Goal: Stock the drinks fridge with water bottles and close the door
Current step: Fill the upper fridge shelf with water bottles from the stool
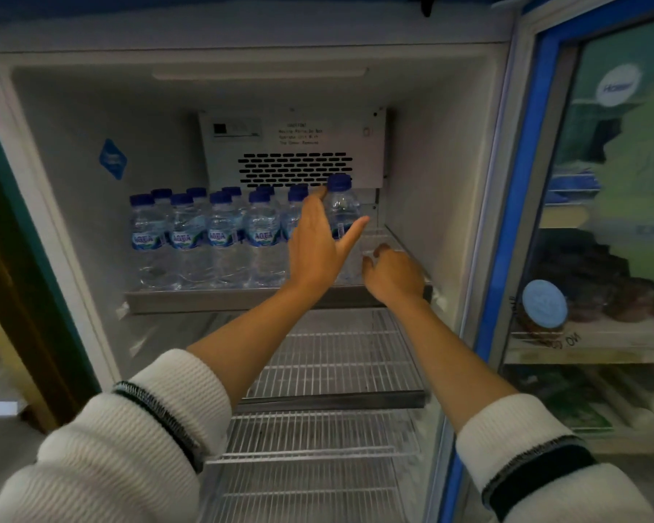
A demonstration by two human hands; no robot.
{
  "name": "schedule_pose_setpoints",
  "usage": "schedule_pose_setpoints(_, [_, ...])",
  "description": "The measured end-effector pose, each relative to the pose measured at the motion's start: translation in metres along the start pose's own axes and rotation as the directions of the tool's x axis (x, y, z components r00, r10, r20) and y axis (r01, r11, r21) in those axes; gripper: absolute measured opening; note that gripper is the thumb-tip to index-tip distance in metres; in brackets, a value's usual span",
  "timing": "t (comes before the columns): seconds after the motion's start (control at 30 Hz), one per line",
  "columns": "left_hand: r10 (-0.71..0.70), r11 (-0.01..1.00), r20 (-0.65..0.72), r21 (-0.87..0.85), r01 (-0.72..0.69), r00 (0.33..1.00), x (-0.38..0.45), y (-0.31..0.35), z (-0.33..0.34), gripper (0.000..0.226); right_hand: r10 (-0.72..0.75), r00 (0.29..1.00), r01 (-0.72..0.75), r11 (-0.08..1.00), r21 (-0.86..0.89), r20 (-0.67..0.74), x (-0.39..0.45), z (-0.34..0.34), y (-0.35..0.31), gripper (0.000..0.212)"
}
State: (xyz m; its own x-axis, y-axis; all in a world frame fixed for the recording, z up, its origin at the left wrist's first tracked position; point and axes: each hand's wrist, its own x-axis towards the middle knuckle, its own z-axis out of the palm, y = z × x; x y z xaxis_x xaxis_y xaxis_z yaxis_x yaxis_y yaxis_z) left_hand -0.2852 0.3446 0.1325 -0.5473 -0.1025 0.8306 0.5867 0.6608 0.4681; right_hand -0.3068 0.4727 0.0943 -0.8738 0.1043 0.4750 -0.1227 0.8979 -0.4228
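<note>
White fridge (450, 145) w/ door (544, 183) open at right. I see bottles (219, 235) rowed on top shelf (204, 298). My left hand (318, 247), fingers spread, touches rightmost bottle (341, 205); right hand (393, 275) loosely curled, holding nothing.
</note>
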Motion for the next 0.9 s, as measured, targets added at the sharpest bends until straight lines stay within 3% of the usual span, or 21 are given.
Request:
schedule_pose_setpoints(0.27, [0.071, 0.925, 0.191, 0.354, -0.136, 0.979, 0.005, -0.008, 0.014, 0.089, -0.007, 1.0, 0.007, 1.0, 0.005, -0.023, 0.001, 0.002, 0.002, 0.025])
schedule_pose_setpoints(0.47, [0.092, 0.654, 0.264, 0.711, -0.258, 0.96, 0.024, -0.003, 0.005, 0.082, -0.059, 0.997, 0.06, 0.998, 0.021, -0.047, 0.003, 0.006, 0.005, 0.03])
schedule_pose_setpoints(0.6, [0.138, 0.599, 0.309, 0.731, -0.328, 0.941, 0.021, -0.012, -0.002, 0.088, -0.085, 0.995, 0.086, 0.996, 0.014, -0.055, 0.003, 0.006, 0.007, 0.032])
schedule_pose_setpoints(0.73, [0.308, 0.611, 0.267, 0.68, -0.405, 0.913, -0.005, -0.041, -0.013, 0.076, -0.141, 0.986, 0.149, 0.984, 0.098, -0.089, 0.001, 0.007, 0.008, 0.041])
schedule_pose_setpoints(0.9, [0.229, 0.652, 0.344, 0.64, -0.406, 0.911, -0.068, -0.095, -0.029, 0.084, -0.122, 0.992, 0.127, 0.955, 0.267, -0.034, -0.004, 0.003, -0.003, 0.07])
